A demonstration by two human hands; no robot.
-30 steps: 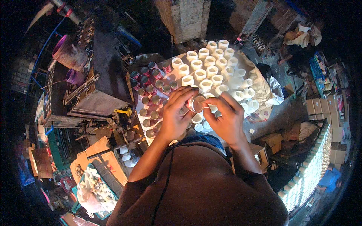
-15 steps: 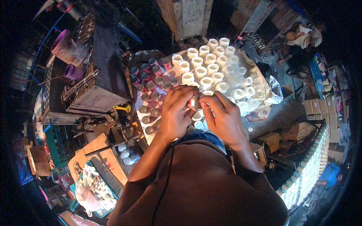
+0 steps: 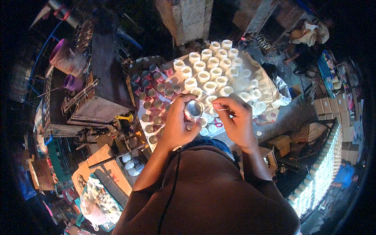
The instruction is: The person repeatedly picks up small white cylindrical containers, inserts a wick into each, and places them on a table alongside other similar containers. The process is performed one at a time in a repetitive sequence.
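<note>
My left hand (image 3: 178, 127) is closed around a small metal cup (image 3: 193, 109), its shiny open mouth turned up toward me. My right hand (image 3: 238, 121) is just beside the cup on its right, thumb and forefinger pinched together on a thin pale strand (image 3: 221, 110) that reaches toward the cup's rim; the strand is too fine for me to say what it is. The cup sits above the near edge of the tabletop (image 3: 270, 92), which is covered in a pale sheet.

As I judge it, the main risk is my grip. The cup is smooth and I hold it only by its side, so a slip could drop it onto the small cups standing right below it and knock several over, since they stand packed almost touching. The strand could also slide out of my pinch, because there is so little of it to hold. My right elbow hangs near the tabletop's near edge, and a careless swing could catch the loose sheet and drag the rows with it.

The cup looks round, short and bright, with a reflective inside and a thin rim. Beyond the cup stand rows of white cups (image 3: 213, 68), open tops up. To the cup's left stand darker cups (image 3: 156, 100), some reddish, some dull metal. Further left of the cup are a yellow tool (image 3: 125, 117) and a dark machine (image 3: 105, 82).
</note>
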